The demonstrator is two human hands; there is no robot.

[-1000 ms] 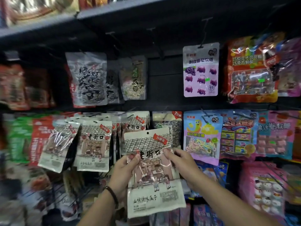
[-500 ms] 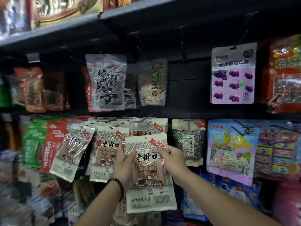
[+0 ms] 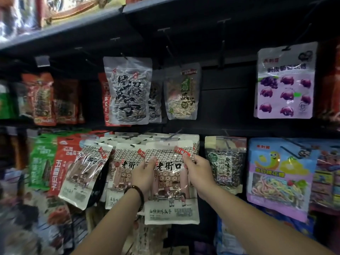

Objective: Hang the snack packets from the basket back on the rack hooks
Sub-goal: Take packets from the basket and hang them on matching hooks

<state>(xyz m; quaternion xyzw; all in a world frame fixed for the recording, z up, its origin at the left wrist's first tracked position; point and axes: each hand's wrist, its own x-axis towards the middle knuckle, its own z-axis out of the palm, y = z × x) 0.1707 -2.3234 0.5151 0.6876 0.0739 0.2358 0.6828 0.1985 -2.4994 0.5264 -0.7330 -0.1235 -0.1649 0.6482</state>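
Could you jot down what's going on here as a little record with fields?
place: shop rack with hooks
held item: cream packet, upright, in both hands
left hand: grips packet's left edge; bead bracelet on wrist
right hand: grips packet's right edge
hook: just above packet's hole; not yet clearly threaded
behind it: matching packets already hanging
right neighbour: dark seed packet
basket: not in view

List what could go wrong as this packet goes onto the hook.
1. The hang hole sits just below the hook tip; if the two miss, the cream packet is not caught.
2. The left hand and right hand pinch only the side edges, so a loose grip could drop it.
3. The tilted packet nearby could be knocked.
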